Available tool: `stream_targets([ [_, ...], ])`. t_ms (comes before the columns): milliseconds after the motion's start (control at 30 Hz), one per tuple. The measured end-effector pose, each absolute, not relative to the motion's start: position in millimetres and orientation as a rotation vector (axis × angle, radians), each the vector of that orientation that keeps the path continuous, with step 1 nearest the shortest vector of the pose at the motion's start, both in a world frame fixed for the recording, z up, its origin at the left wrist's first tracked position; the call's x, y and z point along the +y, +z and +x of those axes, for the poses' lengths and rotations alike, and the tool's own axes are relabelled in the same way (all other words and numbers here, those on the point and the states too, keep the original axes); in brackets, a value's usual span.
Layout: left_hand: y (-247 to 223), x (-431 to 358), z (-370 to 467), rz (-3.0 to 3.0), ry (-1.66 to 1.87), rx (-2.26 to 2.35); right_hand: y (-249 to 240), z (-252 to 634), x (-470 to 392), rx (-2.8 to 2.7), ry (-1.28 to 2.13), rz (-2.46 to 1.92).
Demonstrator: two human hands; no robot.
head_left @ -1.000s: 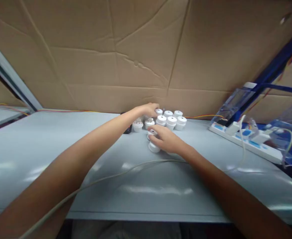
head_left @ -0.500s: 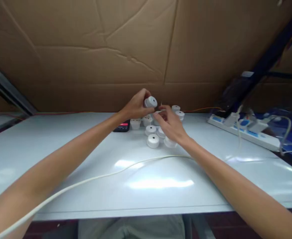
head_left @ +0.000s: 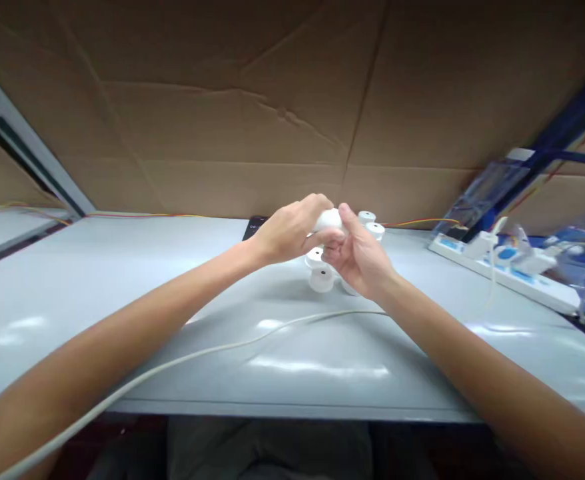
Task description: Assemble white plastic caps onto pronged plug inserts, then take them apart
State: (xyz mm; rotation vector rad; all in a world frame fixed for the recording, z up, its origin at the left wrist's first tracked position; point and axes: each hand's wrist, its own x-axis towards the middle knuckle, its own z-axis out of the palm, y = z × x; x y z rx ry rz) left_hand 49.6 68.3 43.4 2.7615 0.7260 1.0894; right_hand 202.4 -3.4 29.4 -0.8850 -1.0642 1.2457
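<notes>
Over the back of the table I hold a white round plastic piece (head_left: pixel 329 219) between both hands. My left hand (head_left: pixel 295 229) is closed round it from the left, thumb below and fingers on top. My right hand (head_left: pixel 357 257) meets it from the right, its thumb against the piece and its other fingers curled in. What those curled fingers cover is hidden. Under and beside my hands stand several similar white pieces, one in front (head_left: pixel 321 280) with a dark hole in its top. Two more, a far one (head_left: pixel 366 217) and a nearer one (head_left: pixel 375 231), stand right of my right hand.
A black device (head_left: pixel 254 227) lies behind my left wrist. A white cable (head_left: pixel 232 346) crosses the table (head_left: pixel 122 267) under my right forearm. At the right is a power strip (head_left: pixel 537 281) with plugs and cords. A cardboard wall (head_left: pixel 222 133) closes off the back.
My left hand has brought the white piece right and slightly down to my right hand, which has lifted off the standing pieces and closed on it. The view has shifted a little.
</notes>
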Motion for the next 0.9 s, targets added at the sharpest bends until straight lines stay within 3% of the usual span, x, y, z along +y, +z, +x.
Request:
stream_targets([
  [233,48,74,52,1.947,1.107,0.873,9,210,-5,-1.757,-0.042,-0.979],
  [300,49,83,53,1.796,1.067,1.013,9,211,-7,-1.826,-0.215,-0.963],
  [400,50,100,46,1.585,1.119,1.056,8,208,-11,-1.989,-0.178,-0.934],
  [667,60,104,33,1.398,0.995,0.496,-2,203,-11,-2.626,0.219,-1.007],
  [900,54,123,74,1.831,1.032,0.846,-2,205,-13,-2.607,0.197,-1.058],
])
